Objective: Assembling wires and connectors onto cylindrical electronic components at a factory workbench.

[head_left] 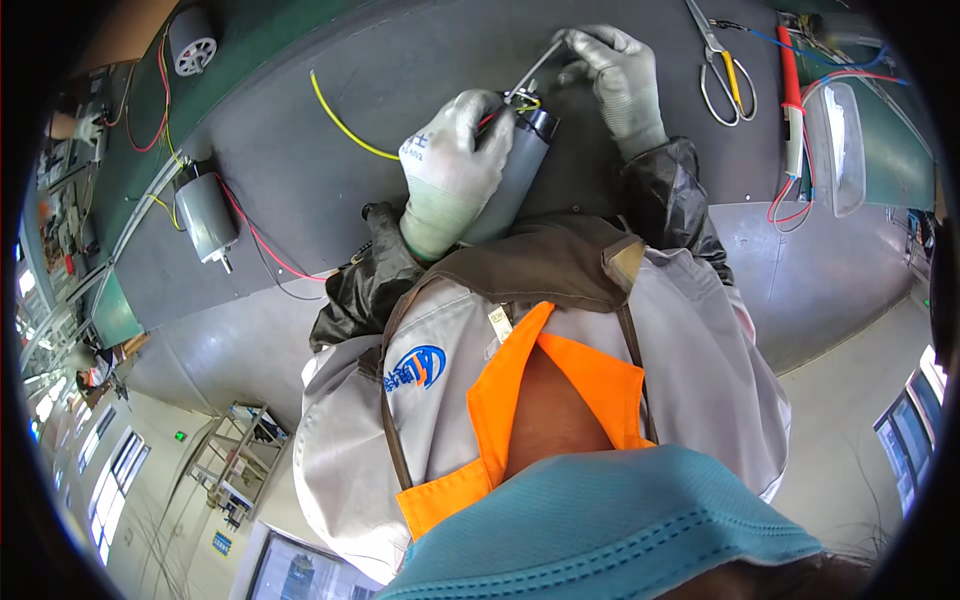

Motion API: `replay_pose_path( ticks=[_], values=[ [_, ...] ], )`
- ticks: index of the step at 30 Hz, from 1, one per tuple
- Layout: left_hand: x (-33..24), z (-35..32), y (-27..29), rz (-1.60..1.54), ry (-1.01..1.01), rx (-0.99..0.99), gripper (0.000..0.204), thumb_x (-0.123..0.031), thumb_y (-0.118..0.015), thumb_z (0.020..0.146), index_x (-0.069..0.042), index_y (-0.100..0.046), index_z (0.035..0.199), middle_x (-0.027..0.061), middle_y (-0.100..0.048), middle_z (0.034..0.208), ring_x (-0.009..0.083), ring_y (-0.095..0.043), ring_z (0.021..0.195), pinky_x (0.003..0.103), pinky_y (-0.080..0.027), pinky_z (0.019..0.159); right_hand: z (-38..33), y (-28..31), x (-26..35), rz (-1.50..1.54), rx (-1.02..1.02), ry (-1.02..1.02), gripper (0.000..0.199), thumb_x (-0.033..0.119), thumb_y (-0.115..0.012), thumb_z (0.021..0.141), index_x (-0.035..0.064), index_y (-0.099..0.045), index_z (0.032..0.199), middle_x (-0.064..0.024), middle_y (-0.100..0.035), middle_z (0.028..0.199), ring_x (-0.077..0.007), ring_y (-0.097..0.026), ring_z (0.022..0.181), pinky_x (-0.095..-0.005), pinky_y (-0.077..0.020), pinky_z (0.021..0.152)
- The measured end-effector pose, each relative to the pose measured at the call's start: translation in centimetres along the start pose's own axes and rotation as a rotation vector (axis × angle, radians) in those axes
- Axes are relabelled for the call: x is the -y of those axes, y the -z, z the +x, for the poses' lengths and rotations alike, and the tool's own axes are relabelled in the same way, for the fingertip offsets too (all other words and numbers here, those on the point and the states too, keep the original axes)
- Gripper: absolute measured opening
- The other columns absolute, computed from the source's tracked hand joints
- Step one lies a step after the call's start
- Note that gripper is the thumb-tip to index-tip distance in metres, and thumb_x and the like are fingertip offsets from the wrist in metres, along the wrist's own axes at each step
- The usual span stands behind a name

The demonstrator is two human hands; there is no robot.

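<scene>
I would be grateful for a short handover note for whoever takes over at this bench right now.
Left hand: gloved, wrapped around a grey cylindrical motor held against the body over the grey mat.
Right hand: gloved, pinching a thin metal tool at the motor's wired end.
A yellow wire trails left from that end.
Nearby: scissors upper right; a second grey motor with red lead on the left; a third at far left.
Done: motor in hand, tool at its leads.
Left: work at the leads looks unfinished; joint detail too small to tell.
</scene>
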State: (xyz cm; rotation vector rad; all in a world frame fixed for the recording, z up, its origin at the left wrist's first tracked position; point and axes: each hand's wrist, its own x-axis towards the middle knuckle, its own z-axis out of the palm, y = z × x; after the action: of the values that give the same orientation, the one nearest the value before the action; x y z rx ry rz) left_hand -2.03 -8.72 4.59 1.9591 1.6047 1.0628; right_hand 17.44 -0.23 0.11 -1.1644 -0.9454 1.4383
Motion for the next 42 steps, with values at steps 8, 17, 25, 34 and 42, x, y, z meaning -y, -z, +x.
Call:
replay_pose_path(
  ticks=[8, 17, 25, 34, 42],
  values=[
    [2.2, 1.8, 2.1, 0.329, -0.467, 0.163, 0.018, -0.013, -0.069, 0.083, -0.009, -0.066, 0.101, 0.0077, -0.061, 0.068, 0.0262, -0.064, 0.060, 0.039, -0.049, 0.054, -0.8, -2.9, 5.7, -0.011, 0.696, -0.184, 0.030, 0.027, -0.062, 0.100, -0.0012, -0.066, 0.108, -0.0031, -0.065, 0.079, -0.0053, -0.052, 0.055, -0.0210, -0.0393, 0.046],
    [1.1, 2.0, 2.6, 0.393, -0.635, 0.491, 0.015, -0.007, -0.064, 0.084, -0.002, -0.059, 0.097, 0.0108, -0.057, 0.066, 0.0309, -0.059, 0.057, 0.045, -0.042, 0.051, 0.3, -7.2, 4.5, 0.335, 0.530, -0.252, 0.021, 0.020, -0.064, 0.097, -0.0007, -0.067, 0.099, -0.0008, -0.060, 0.066, -0.0077, -0.053, 0.050, -0.0225, -0.0417, 0.045],
    [-0.8, 2.8, 3.6, 0.590, -0.395, 0.439, 0.027, -0.021, -0.069, 0.087, -0.005, -0.062, 0.108, 0.0116, -0.063, 0.084, 0.0325, -0.063, 0.074, 0.043, -0.051, 0.066, -1.8, 6.4, 4.9, -1.149, -0.317, 0.595, 0.031, 0.027, -0.064, 0.094, 0.0055, -0.067, 0.116, -0.0174, -0.069, 0.106, -0.0366, -0.065, 0.101, -0.0461, -0.0515, 0.089],
    [2.6, 7.7, 1.0, -0.448, 0.292, 0.673, 0.022, -0.011, -0.066, 0.096, 0.003, -0.068, 0.112, 0.0099, -0.069, 0.107, 0.0191, -0.062, 0.103, 0.035, -0.049, 0.090, -13.4, 13.3, 0.8, -1.393, -0.245, 0.447, 0.055, 0.004, -0.063, 0.083, 0.0040, -0.052, 0.137, -0.0224, -0.058, 0.126, -0.0396, -0.056, 0.118, -0.0482, -0.0470, 0.099],
    [5.8, 10.4, 1.8, -0.858, -0.146, 0.643, 0.072, -0.060, -0.067, 0.089, 0.003, -0.061, 0.123, 0.0149, -0.069, 0.113, 0.0257, -0.068, 0.100, 0.037, -0.052, 0.083, -18.6, 14.7, 1.9, -1.229, -0.161, 0.188, 0.069, -0.005, -0.068, 0.081, 0.0088, -0.047, 0.145, -0.0235, -0.058, 0.126, -0.0363, -0.064, 0.107, -0.0429, -0.0531, 0.092]
  ],
)
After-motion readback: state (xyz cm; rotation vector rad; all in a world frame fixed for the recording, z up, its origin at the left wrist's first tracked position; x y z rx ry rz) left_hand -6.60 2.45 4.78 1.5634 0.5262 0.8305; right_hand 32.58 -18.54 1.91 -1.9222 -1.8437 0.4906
